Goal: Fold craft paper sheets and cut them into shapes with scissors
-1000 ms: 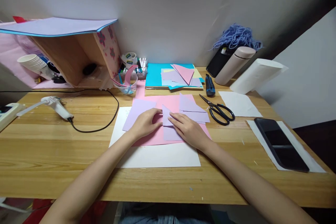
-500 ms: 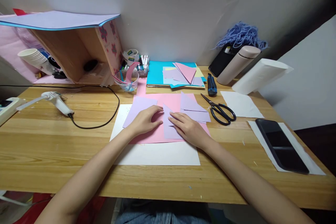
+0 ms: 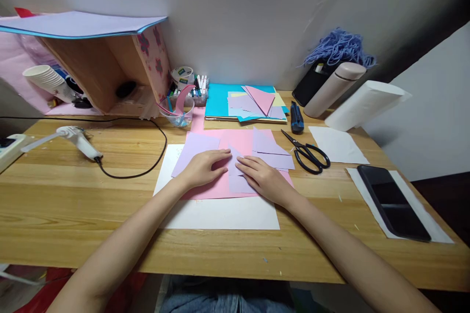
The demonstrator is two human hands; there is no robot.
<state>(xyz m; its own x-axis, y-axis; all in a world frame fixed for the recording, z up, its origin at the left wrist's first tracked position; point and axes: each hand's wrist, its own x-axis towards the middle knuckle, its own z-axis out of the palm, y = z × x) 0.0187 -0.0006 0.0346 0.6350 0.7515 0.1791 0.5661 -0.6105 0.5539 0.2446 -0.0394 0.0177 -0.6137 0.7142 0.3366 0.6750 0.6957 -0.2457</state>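
Observation:
Pink paper [image 3: 216, 190] lies on a white sheet [image 3: 227, 215] at the middle of the table. Several lilac pieces rest on the pink paper: a larger one [image 3: 191, 149] at the left, a pointed one [image 3: 239, 185] in the middle and cut pieces [image 3: 270, 149] at the right. My left hand [image 3: 207, 168] is open over the pink paper, its fingertips at the left edge of the middle piece. With fingers spread, my right hand [image 3: 262, 176] lies flat on that piece.
Black scissors [image 3: 308, 151] and a blue cutter [image 3: 296, 118] lie to the right, with a phone [image 3: 392, 203] beyond. A glue gun [image 3: 82, 143] with its cable is at the left. Behind are a plastic cup [image 3: 179, 111], a blue folder [image 3: 220, 100] and a cardboard box [image 3: 156, 66].
The fingers of my left hand have stretched slightly right, towards the middle lilac piece. My right hand has hardly moved.

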